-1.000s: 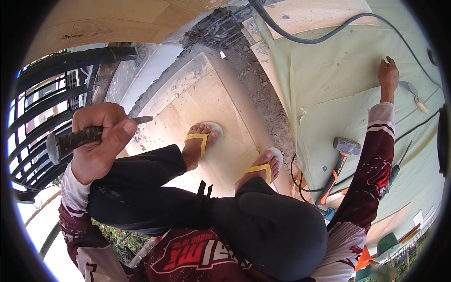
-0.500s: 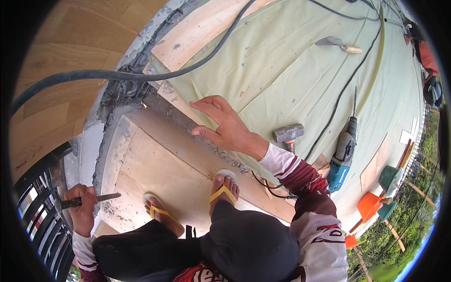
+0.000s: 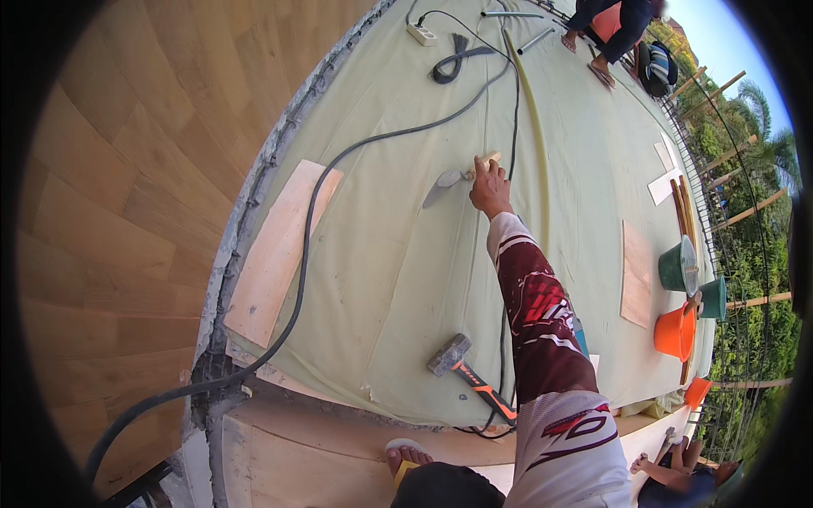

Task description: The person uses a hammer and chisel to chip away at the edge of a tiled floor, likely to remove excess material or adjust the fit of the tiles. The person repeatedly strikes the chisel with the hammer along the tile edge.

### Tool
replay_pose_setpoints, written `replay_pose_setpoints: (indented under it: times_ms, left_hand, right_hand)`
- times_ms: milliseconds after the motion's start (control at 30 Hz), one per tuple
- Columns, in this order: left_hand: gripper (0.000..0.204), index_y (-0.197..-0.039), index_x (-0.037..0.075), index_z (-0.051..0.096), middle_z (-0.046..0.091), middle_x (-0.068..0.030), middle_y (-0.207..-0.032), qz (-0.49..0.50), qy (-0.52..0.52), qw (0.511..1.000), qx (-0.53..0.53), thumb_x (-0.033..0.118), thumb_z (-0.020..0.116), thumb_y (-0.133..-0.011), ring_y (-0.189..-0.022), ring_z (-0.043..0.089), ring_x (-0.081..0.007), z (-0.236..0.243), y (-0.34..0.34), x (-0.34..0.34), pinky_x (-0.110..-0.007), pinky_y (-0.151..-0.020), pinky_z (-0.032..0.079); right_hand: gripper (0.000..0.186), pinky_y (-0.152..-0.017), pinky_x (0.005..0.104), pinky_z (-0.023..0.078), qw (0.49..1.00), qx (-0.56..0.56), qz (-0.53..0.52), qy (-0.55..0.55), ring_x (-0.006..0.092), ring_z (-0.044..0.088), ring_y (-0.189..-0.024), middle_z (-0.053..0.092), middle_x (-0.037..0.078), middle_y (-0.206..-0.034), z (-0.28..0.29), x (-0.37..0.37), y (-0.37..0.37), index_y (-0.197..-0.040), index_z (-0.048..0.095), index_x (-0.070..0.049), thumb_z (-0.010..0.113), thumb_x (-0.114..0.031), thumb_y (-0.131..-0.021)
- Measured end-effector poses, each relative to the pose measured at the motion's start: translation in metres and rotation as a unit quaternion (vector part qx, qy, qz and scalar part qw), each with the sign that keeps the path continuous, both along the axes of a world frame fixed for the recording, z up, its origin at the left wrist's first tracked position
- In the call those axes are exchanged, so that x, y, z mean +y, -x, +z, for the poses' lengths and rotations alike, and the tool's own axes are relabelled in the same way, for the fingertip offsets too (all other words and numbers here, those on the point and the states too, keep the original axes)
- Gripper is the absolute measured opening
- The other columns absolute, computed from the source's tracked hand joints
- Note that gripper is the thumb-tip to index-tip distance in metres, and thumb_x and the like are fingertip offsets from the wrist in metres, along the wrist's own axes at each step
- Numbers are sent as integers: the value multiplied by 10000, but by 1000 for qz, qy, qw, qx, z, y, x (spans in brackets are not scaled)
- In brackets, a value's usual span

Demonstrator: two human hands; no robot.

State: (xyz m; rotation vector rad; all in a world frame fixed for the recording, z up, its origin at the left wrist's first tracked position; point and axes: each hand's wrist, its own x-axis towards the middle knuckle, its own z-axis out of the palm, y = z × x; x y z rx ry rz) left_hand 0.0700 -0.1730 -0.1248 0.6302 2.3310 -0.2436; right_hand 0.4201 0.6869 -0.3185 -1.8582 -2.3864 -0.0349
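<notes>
My right arm stretches far forward over the pale green sheet (image 3: pixel 389 279). At its end my right hand (image 3: pixel 491 193) has its fingers closed over the wooden handle of a trowel (image 3: pixel 448 178), whose pointed metal blade lies to the left of the hand. Nearer to me, a sledgehammer (image 3: pixel 481 388) with an orange and black handle rests on the sheet, left of my sleeve. Most of the power drill is hidden behind my forearm; only a teal bit of its body (image 3: pixel 580 337) shows. My left hand is out of view.
A thick dark cable (image 3: pixel 306 245) winds across the sheet, past a plywood strip (image 3: pixel 275 262). Beyond the trowel run a yellowish hose (image 3: pixel 535 118) and a thin black cord. Green buckets (image 3: pixel 673 269) and an orange bucket (image 3: pixel 675 333) stand right. Other people are at far right and lower right.
My view has swung forward. My right hand has gone from open above the near boards to the trowel. My left hand, holding a pointed metal rod, has left the view.
</notes>
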Motion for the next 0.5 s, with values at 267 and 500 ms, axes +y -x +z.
replay_pose_setpoints:
  times_ms: [267,500]
  left_hand:
    - [316,-786,20,671,660,-193,-695,17,-43,999,7,323,722,-861,-651,621,-335,12,-4,-42,-474,-640,488]
    - [364,-644,29,463,453,-48,-610,144,-25,989,18,169,758,-802,-555,428,-144,18,2,-44,-372,-513,362]
  right_hand:
    - [450,-991,517,416,995,-87,-19,44,331,466,-1256,481,123,-1348,-31,25,-1,-1363,560,-275,486,-142,-940]
    - [228,-1034,680,301,980,-148,134,-7,342,464,-1328,574,127,-1328,-3,-24,4,-1189,586,-166,540,-236,-977]
